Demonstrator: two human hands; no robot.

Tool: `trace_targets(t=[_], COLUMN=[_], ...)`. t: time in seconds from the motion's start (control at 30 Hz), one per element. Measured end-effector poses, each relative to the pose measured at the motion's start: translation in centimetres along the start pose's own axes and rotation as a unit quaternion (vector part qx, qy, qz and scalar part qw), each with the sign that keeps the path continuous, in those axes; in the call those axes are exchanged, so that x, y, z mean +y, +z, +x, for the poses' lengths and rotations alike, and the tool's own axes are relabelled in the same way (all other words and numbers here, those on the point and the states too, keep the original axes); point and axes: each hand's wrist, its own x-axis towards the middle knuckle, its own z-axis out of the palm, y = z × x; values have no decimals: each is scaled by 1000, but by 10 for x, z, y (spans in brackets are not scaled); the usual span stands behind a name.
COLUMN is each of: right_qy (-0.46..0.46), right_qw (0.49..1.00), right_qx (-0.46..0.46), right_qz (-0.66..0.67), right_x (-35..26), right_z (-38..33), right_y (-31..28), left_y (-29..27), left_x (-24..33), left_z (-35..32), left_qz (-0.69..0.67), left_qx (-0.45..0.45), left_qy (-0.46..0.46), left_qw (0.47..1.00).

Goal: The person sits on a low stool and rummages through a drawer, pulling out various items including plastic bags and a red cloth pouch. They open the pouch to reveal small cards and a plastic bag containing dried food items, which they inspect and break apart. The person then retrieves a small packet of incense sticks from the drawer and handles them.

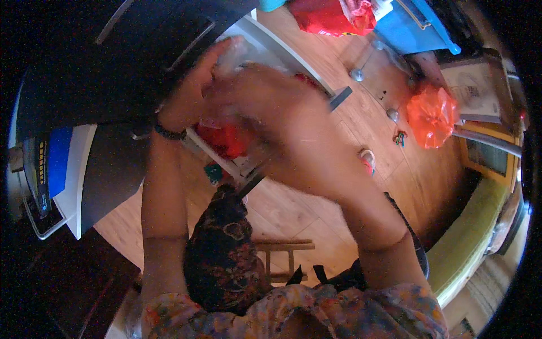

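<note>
My left hand [192,90], with a dark bead bracelet at the wrist, is raised over an open white drawer [285,53], and its fingers pinch a clear plastic bag [234,51]. My right hand [271,104] is blurred by motion. It lies right against the left hand, closed on the same bag. Under both hands a red bundle [226,141] lies in the drawer. A dark patterned cloth [223,248] hangs below my forearms.
A dark cabinet front [130,62] is at the upper left, with a white shelf holding a black device [42,175]. On the wooden floor are an orange bag [432,116], a red bag [330,17], a blue box [418,28] and a wooden stool [285,260]. A green cushion [480,226] is at right.
</note>
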Motion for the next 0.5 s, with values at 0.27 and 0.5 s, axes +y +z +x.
trace_targets(t=[0.27, 0.5], right_qy=[-1, 170], right_qw=[984, 981], right_qx=[164, 53], right_qz=[76, 70], right_x=[11, 76], right_z=[38, 3], right_y=[59, 56], left_y=[-3, -8], left_x=[-16, -41], left_z=[-12, -11], left_qz=[-7, -20], left_qx=[39, 120], left_qy=[-57, -103], left_qw=[998, 987])
